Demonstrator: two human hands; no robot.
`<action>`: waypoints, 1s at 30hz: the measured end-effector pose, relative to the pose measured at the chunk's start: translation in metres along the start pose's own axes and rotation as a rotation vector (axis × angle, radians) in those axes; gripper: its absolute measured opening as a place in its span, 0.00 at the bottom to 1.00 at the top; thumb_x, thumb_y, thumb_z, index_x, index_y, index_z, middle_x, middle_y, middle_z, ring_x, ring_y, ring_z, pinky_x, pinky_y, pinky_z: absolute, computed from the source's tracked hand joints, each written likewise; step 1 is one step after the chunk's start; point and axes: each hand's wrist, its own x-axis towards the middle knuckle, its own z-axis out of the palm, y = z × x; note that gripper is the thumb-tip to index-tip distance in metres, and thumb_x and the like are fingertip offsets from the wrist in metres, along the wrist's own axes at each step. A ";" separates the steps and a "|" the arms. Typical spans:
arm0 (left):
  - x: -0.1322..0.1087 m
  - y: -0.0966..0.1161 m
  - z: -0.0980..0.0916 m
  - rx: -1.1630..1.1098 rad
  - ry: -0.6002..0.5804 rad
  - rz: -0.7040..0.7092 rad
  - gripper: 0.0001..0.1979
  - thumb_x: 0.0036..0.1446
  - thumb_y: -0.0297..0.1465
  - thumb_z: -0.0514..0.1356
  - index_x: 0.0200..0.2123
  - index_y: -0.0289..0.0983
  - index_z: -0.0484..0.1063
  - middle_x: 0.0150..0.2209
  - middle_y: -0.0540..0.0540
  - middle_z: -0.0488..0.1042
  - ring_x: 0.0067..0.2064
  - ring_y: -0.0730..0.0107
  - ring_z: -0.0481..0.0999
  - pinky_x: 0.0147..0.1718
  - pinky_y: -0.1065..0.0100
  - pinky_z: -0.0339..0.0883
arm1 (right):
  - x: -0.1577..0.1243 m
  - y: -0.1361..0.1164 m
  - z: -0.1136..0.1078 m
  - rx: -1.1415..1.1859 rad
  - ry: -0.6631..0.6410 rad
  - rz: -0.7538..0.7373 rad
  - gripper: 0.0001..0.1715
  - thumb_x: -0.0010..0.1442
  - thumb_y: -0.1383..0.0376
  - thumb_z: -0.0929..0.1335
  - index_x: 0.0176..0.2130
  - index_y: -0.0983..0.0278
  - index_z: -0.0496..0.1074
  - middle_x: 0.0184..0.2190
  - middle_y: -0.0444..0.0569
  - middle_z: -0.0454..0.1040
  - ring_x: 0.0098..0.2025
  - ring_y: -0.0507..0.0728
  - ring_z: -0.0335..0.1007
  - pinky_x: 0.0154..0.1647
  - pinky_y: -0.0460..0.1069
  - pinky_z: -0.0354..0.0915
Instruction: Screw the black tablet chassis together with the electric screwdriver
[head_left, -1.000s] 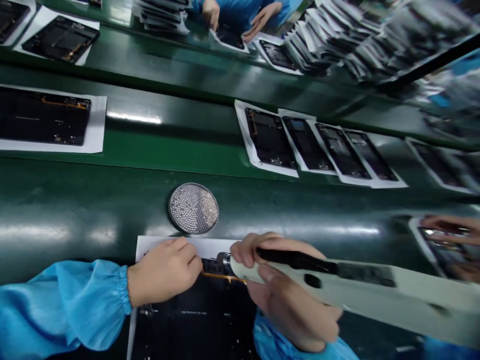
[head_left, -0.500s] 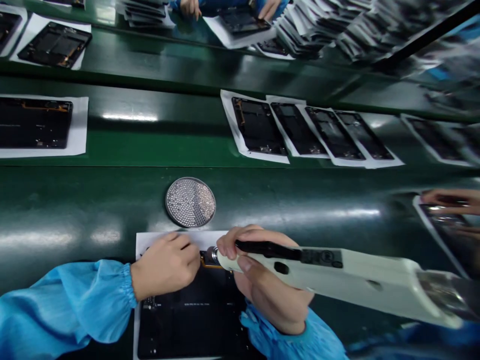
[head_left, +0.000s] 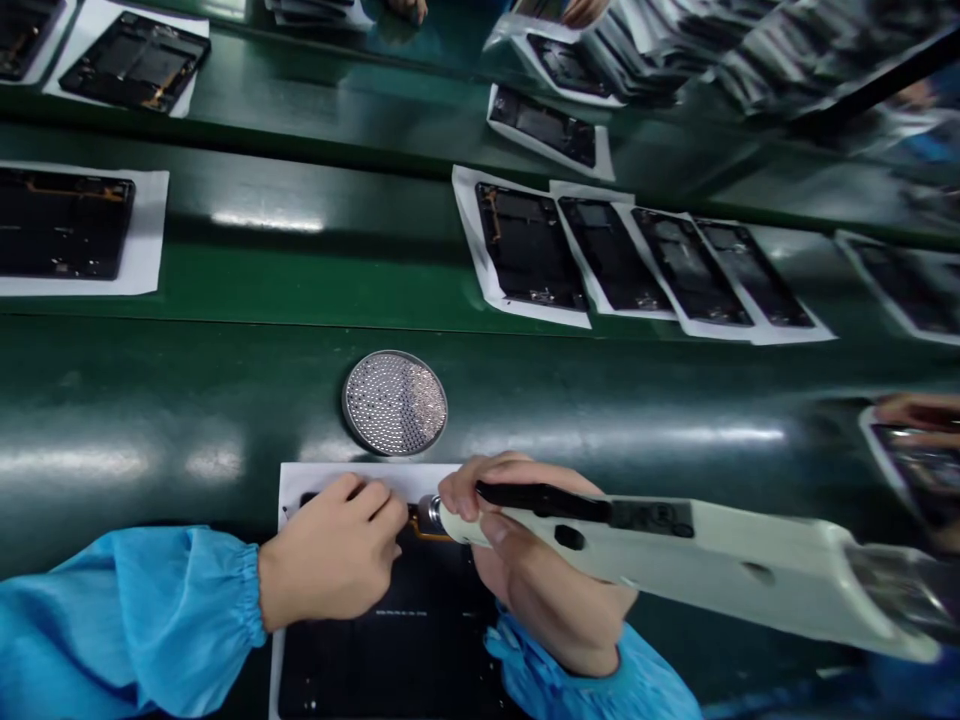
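My right hand (head_left: 540, 560) is wrapped round a pale green electric screwdriver (head_left: 720, 560) with a black lever. The screwdriver lies almost level, its metal nose pointing left toward my left hand (head_left: 337, 548). The left fingers are curled and pressed together beside the nose; whatever they hold is hidden. Both hands are over the upper part of a black tablet housing (head_left: 390, 660), where an orange flex cable shows near the screwdriver nose. White paper (head_left: 300, 478) lies under the housing. Just beyond the hands is a round dish (head_left: 395, 403) with a dimpled plate and many tiny screws.
Several black housings on white sheets (head_left: 532, 250) overlap on the green bench (head_left: 225, 400) beyond the dish. Another housing (head_left: 67, 225) lies at left. Other people's hands appear at the right edge (head_left: 919, 410) and the top. A stack of sheets (head_left: 667, 50) stands far back.
The view has shifted slightly. Across the bench, a housing on its sheet that was by a co-worker's hands now lies on the green surface. My hands keep nearly the same pose.
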 end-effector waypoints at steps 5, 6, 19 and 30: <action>0.001 0.000 -0.004 -0.006 -0.012 0.012 0.12 0.67 0.27 0.55 0.37 0.29 0.78 0.43 0.37 0.74 0.42 0.55 0.71 0.36 0.58 0.61 | 0.001 -0.004 0.002 -0.015 -0.002 0.020 0.12 0.57 0.70 0.71 0.40 0.56 0.78 0.26 0.44 0.71 0.27 0.56 0.68 0.27 0.52 0.66; 0.001 0.000 -0.004 -0.009 -0.015 0.010 0.12 0.67 0.27 0.55 0.37 0.29 0.78 0.43 0.37 0.74 0.42 0.55 0.71 0.36 0.58 0.61 | 0.001 -0.005 0.002 -0.020 -0.003 0.023 0.11 0.57 0.70 0.71 0.40 0.56 0.78 0.26 0.44 0.71 0.27 0.56 0.68 0.26 0.52 0.66; 0.004 0.001 -0.005 -0.047 0.027 -0.002 0.13 0.66 0.26 0.54 0.35 0.30 0.78 0.43 0.37 0.75 0.42 0.55 0.71 0.36 0.58 0.62 | 0.002 -0.008 -0.002 -0.039 -0.080 0.021 0.11 0.60 0.73 0.68 0.41 0.59 0.75 0.28 0.43 0.70 0.30 0.54 0.68 0.31 0.52 0.68; -0.003 -0.001 -0.005 0.026 0.038 0.027 0.15 0.67 0.25 0.50 0.47 0.24 0.75 0.41 0.34 0.76 0.41 0.55 0.74 0.39 0.56 0.66 | 0.011 -0.018 -0.004 -0.014 0.005 0.000 0.13 0.56 0.72 0.71 0.41 0.57 0.78 0.25 0.44 0.70 0.27 0.54 0.67 0.29 0.52 0.69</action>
